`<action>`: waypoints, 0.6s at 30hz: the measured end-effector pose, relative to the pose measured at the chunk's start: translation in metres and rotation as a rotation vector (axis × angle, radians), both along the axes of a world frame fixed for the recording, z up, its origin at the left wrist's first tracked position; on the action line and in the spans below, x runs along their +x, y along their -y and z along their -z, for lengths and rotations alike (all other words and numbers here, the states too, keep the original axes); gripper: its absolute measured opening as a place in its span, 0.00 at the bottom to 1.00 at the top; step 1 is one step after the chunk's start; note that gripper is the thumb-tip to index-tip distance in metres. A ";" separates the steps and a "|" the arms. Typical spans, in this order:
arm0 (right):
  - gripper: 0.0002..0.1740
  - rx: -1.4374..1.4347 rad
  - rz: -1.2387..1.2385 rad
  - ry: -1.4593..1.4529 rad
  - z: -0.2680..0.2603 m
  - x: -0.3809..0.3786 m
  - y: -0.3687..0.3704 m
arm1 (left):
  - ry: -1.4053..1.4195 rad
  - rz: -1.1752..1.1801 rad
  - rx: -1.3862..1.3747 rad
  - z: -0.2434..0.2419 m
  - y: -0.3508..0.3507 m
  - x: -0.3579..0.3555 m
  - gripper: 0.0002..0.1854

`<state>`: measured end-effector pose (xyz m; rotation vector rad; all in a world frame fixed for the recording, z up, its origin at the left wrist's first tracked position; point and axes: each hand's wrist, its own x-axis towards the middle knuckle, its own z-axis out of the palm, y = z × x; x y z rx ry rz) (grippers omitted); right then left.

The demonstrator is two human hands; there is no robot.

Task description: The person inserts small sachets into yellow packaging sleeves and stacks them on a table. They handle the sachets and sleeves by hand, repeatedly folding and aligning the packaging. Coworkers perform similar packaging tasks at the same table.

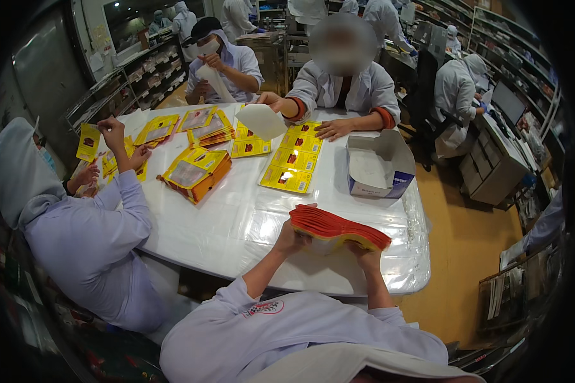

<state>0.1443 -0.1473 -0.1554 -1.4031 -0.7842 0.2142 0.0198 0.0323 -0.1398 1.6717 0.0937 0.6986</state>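
Observation:
Between my two hands, just above the near side of the table, is a thick stack of flat packaging pouches (340,227) with red edges fanned on top and yellow below. My left hand (291,238) grips its left end, and my right hand (365,254) holds the right end from below. Some of the fingers are hidden behind the stack. Beyond it lies a strip of yellow printed labels (291,160). An open white and blue cardboard box (381,184) stands to the right of the strip.
A plastic-covered white table (220,234) spreads before me. Piled yellow pouches (196,172) lie left of centre. A co-worker across holds a white sheet (262,120); another at far left lifts a yellow label (88,142). An office chair (424,105) stands behind the box.

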 end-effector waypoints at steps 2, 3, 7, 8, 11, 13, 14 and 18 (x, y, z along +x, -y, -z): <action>0.18 0.075 -0.015 -0.065 -0.001 -0.002 0.000 | -0.057 -0.042 -0.234 0.000 -0.001 0.001 0.27; 0.18 0.098 -0.037 -0.060 -0.001 -0.003 0.001 | -0.043 -0.023 -0.306 0.001 -0.003 0.001 0.27; 0.15 -0.177 0.009 0.235 0.001 -0.001 0.006 | -0.219 -0.181 -0.265 0.011 -0.013 -0.004 0.27; 0.13 -0.173 0.010 0.127 0.004 -0.003 0.005 | -0.295 -0.165 -0.303 0.015 -0.010 -0.006 0.29; 0.13 -0.176 -0.005 0.028 0.010 -0.009 0.005 | -0.220 -0.070 -0.154 0.023 -0.001 -0.007 0.33; 0.13 -0.129 -0.020 0.009 0.009 -0.012 0.005 | -0.097 -0.200 -0.109 0.020 -0.001 -0.007 0.38; 0.14 -0.152 -0.024 0.058 0.008 -0.014 0.004 | -0.068 -0.196 -0.146 0.017 -0.002 -0.007 0.40; 0.14 -0.153 -0.056 -0.170 0.000 -0.016 0.000 | -0.085 -0.090 -0.267 -0.001 -0.007 -0.009 0.54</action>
